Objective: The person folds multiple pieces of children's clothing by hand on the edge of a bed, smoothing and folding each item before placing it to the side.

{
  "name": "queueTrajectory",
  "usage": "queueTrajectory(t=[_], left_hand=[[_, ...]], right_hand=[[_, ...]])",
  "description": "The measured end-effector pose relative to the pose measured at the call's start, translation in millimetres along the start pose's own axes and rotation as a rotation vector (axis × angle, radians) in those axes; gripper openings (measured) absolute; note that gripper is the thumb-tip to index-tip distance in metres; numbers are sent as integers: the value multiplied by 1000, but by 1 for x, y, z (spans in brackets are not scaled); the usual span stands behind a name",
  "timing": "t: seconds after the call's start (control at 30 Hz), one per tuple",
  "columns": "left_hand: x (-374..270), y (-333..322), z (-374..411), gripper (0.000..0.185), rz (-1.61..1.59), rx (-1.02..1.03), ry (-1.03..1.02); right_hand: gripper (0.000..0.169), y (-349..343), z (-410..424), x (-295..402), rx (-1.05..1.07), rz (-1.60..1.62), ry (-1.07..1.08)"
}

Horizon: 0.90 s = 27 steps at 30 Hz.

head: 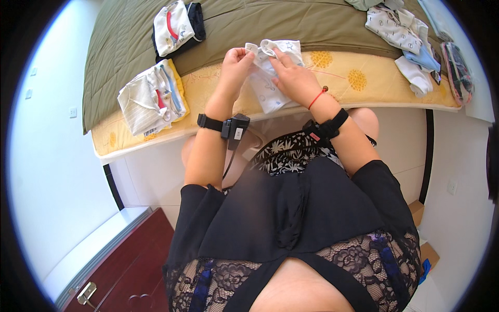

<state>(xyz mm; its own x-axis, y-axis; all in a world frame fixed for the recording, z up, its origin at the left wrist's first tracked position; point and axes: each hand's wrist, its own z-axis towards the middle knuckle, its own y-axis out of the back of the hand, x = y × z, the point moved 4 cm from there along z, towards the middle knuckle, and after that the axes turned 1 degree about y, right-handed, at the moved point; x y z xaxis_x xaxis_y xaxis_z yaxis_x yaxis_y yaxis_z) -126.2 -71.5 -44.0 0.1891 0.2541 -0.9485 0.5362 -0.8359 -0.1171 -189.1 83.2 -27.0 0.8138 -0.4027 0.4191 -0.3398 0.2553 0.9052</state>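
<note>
A small white printed garment (pixel 268 93), with a star near its far corner, lies partly folded at the front edge of the bed. My left hand (pixel 237 64) pinches a white edge of it between thumb and fingertips, lifted slightly. My right hand (pixel 295 76) rests over the garment, its fingertips at a rolled white part and its thumb apart from them. Whether those fingers grip the cloth or only press on it is unclear. The cloth under both palms is hidden.
Folded small clothes (pixel 150 99) stand in a stack at left. Behind it is a white top on dark cloth (pixel 173 29). More clothes (pixel 393 29), white socks (pixel 415 76) and a phone (pixel 436 66) lie at right. A green quilt (pixel 234 19) covers the yellow mattress (pixel 210 87).
</note>
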Motion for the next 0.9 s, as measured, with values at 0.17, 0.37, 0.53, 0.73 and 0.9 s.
queueTrajectory(t=[0.17, 0.37, 0.53, 0.73, 0.9], left_hand=[[-6, 2, -5, 19, -110, 22, -27], [-13, -3, -10, 18, -97, 14, -82], [-14, -6, -7, 17, -84, -3, -136], [-1, -15, -4, 13, -175, 3, -63], [9, -25, -4, 11, -269, 42, 20]], right_hand=[[50, -13, 5, 7, 14, 90, 66], [48, -3, 13, -16, -109, 393, 71], [35, -6, 19, -14, 6, 245, -72], [24, -19, 27, -19, -77, 122, -78], [28, -9, 23, -34, -23, 422, -379]])
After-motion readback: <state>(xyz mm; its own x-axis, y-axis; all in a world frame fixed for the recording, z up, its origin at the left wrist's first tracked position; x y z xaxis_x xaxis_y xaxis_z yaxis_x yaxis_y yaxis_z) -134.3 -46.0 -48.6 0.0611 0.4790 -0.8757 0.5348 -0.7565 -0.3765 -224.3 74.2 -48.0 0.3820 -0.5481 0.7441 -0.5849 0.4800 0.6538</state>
